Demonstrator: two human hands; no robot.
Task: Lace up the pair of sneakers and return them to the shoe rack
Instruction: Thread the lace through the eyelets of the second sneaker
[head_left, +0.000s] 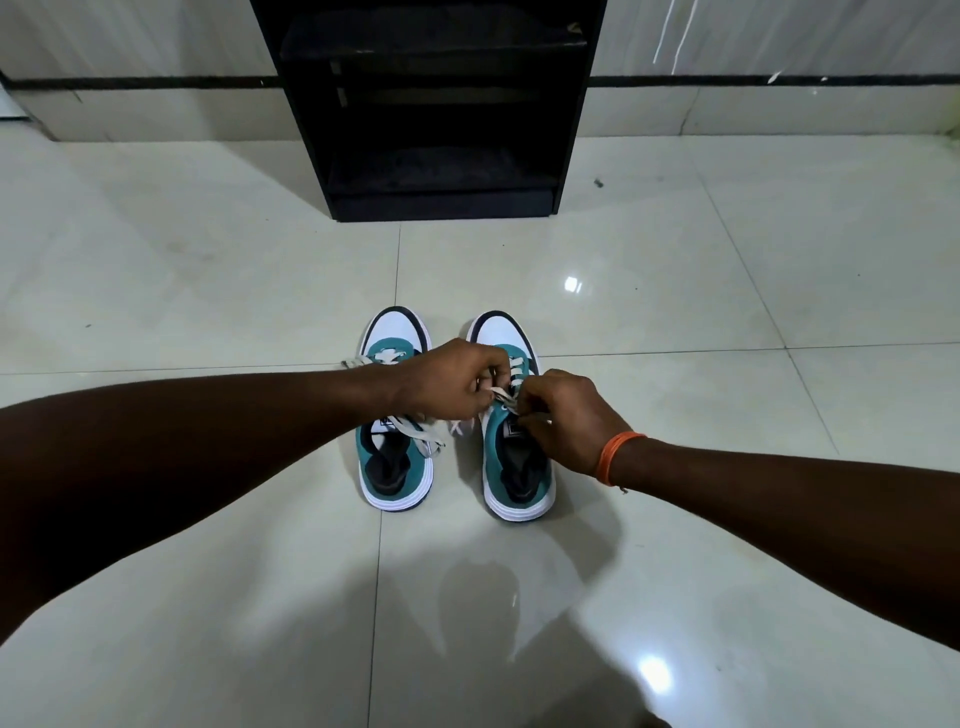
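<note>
The right teal sneaker (519, 457) stands on the tiled floor (208, 291) just beside the left teal sneaker (392, 462), toes toward the black shoe rack (431, 119). Both grips are pinched shut on the white lace (503, 397): left hand (447, 379), right hand (563, 415). Risk: uneven pull slackens the crossings. The left sneaker's lace ends trail loose (a snag hazard when lifted).

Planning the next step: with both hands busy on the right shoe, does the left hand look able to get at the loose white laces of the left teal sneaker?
Probably yes. The left hand hovers just above the left teal-and-white sneaker, whose loose white laces lie uncovered beside it; it would first have to release the right sneaker's lace.
</note>
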